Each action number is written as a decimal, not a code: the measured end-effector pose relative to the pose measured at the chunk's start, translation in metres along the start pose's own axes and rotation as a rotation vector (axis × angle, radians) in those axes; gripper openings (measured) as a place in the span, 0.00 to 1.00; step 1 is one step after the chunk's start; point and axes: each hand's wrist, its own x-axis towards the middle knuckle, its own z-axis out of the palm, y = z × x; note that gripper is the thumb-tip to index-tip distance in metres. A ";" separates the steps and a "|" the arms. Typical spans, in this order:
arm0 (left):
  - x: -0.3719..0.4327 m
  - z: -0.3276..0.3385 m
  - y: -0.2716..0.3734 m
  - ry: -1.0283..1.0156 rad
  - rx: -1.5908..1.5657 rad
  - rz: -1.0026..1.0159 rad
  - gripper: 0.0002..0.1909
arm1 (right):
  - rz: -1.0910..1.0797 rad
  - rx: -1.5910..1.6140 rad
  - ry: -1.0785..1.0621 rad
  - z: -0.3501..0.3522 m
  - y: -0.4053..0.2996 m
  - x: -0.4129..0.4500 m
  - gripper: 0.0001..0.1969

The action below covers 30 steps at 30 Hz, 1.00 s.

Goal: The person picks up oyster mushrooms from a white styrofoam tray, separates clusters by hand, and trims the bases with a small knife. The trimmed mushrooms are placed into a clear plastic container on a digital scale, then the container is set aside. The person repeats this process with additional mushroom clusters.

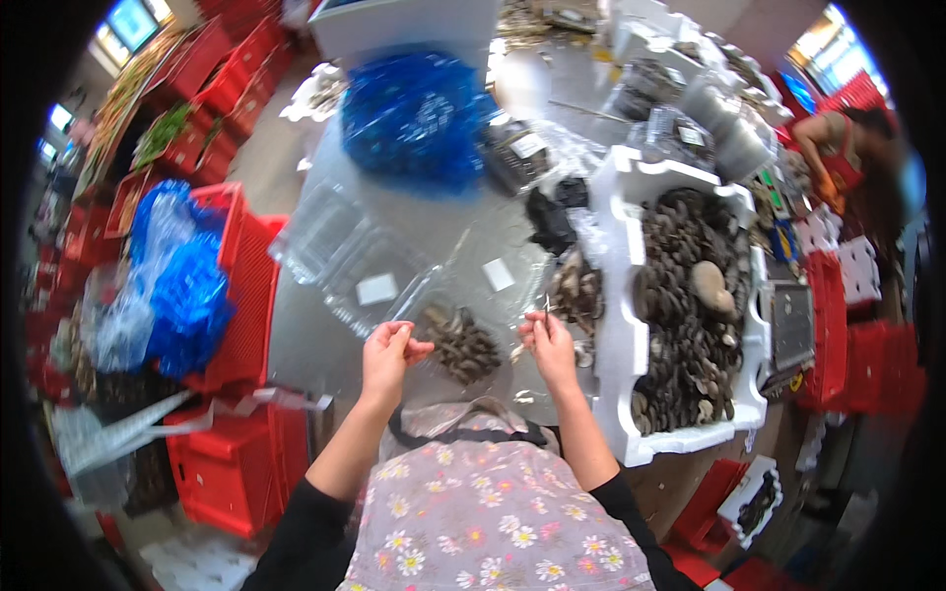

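My left hand [392,354] is at the left side of a clump of grey-brown oyster mushrooms [469,349], its fingers curled and thumb close to them. Whether it pinches anything is not clear. To the clump's right, my right hand [551,347] grips a slim, dark, pointed tool [548,314], too small to name surely. Beyond my left hand lies an open clear plastic clamshell box [325,233] with a white label [377,289]. A second white label [498,274] lies past the clump, among clear plastic. Loose mushrooms [576,288] sit beyond my right hand.
A white foam box [624,295] full of mushrooms [691,318] stands at the right on the metal table [307,325]. A blue plastic bag [414,118] sits at the back, near packed clamshells [517,151]. Red crates [240,288] flank the left side. Another person [850,155] bends at far right.
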 end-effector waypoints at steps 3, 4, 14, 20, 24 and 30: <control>0.006 0.048 0.018 -0.188 0.035 0.026 0.13 | -0.016 -0.273 0.119 -0.025 -0.006 -0.014 0.14; 0.009 0.074 0.020 -0.253 0.035 0.029 0.14 | 0.029 -0.343 0.156 -0.032 -0.018 -0.023 0.17; 0.114 0.249 -0.073 -0.277 0.571 0.156 0.41 | 0.139 -0.292 0.302 -0.043 0.038 -0.071 0.16; 0.099 0.288 -0.085 -0.098 0.653 0.071 0.45 | 0.113 -0.231 0.402 -0.034 0.067 -0.090 0.12; 0.136 0.281 -0.113 -0.124 0.340 -0.012 0.45 | 0.183 -0.127 0.400 -0.035 0.062 -0.095 0.13; 0.102 0.286 -0.084 -0.160 0.608 -0.133 0.42 | 0.142 -0.120 0.477 -0.036 0.063 -0.097 0.12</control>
